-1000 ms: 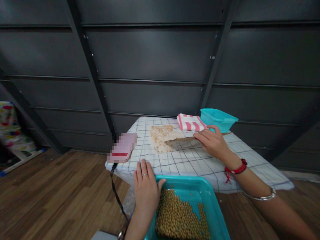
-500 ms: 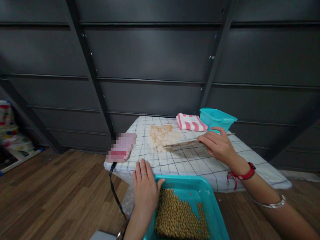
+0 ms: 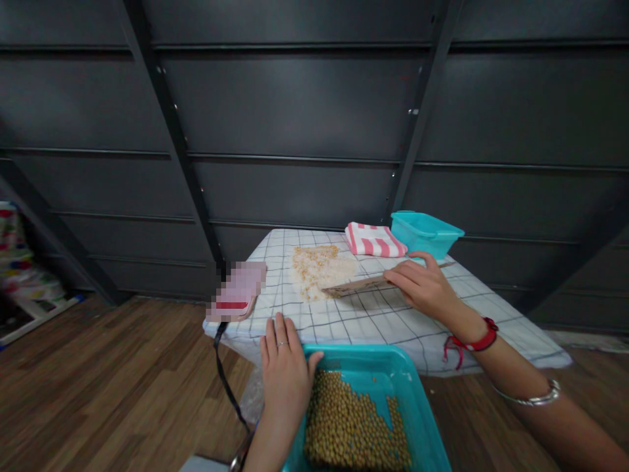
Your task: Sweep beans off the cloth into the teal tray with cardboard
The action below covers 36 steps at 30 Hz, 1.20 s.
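Note:
A thin, flat brown strip that looks like cardboard [image 3: 361,284] is pinched in my right hand [image 3: 423,285]. Its far end touches or hovers just over the right edge of a spread of pale and orange-yellow grains [image 3: 319,269] on the checked tablecloth [image 3: 275,252]. My left hand [image 3: 285,367] lies flat, fingers stretched, across the left rim of a teal tray [image 3: 393,354] and the cloth's front edge. Inside that tray is a heap of round yellow-brown beans [image 3: 354,419]. The tray's near end is cut off by the frame.
At the back right stand a folded pink-and-white striped towel [image 3: 373,240] and a turquoise basin [image 3: 426,233]. A blurred pink phone-like object [image 3: 240,292] lies at the table's left edge, a black strap [image 3: 223,373] hanging below. Dark panelled wall [image 3: 295,105] rises behind.
My right hand has shifted slightly left, and the strip has tilted so more of its flat face shows. My left hand stays in place on the tray rim.

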{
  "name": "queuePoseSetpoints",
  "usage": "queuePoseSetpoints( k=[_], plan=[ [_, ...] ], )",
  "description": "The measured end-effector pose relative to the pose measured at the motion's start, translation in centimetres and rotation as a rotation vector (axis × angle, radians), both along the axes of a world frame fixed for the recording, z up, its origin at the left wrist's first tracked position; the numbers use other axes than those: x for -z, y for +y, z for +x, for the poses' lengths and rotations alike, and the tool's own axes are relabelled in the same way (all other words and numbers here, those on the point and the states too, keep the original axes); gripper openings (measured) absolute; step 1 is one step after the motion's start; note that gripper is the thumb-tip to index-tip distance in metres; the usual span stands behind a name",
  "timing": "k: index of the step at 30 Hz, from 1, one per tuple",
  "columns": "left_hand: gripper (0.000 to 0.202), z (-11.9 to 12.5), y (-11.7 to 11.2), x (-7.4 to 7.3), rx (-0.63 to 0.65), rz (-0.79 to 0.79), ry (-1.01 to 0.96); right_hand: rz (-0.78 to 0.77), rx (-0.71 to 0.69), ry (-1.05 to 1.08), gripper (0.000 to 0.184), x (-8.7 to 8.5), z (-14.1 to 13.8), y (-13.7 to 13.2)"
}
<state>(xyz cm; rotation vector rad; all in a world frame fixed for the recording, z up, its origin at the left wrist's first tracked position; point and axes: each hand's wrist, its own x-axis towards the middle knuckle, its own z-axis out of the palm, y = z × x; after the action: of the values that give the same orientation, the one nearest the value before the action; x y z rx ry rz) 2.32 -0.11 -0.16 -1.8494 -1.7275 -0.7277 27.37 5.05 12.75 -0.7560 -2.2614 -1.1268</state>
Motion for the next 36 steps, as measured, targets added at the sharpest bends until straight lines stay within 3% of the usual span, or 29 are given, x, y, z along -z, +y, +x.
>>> queuePoseSetpoints(
  k=[6, 14, 25, 36],
  plan=[
    [0.066, 0.0, 0.0, 0.2, 0.010, -0.004, -0.006, -0.003, -0.044, 0.051, 0.023, -0.4, 0.6, -0.8],
    [0.067, 0.0, 0.0, 0.0, 0.016, -0.020, -0.014, -0.018, 0.022, 0.053, 0.024, 0.0, -0.3, 0.1],
    [0.068, 0.0, -0.2, -0.2, 0.022, -0.041, 0.003, -0.011, -0.062, -0.003, 0.022, -0.3, 0.4, -2.4],
    [0.068, -0.1, -0.1, 0.0, 0.030, -0.056, -0.016, -0.027, -0.035, 0.027, 0.023, -0.7, 0.4, -3.1]
  ],
)
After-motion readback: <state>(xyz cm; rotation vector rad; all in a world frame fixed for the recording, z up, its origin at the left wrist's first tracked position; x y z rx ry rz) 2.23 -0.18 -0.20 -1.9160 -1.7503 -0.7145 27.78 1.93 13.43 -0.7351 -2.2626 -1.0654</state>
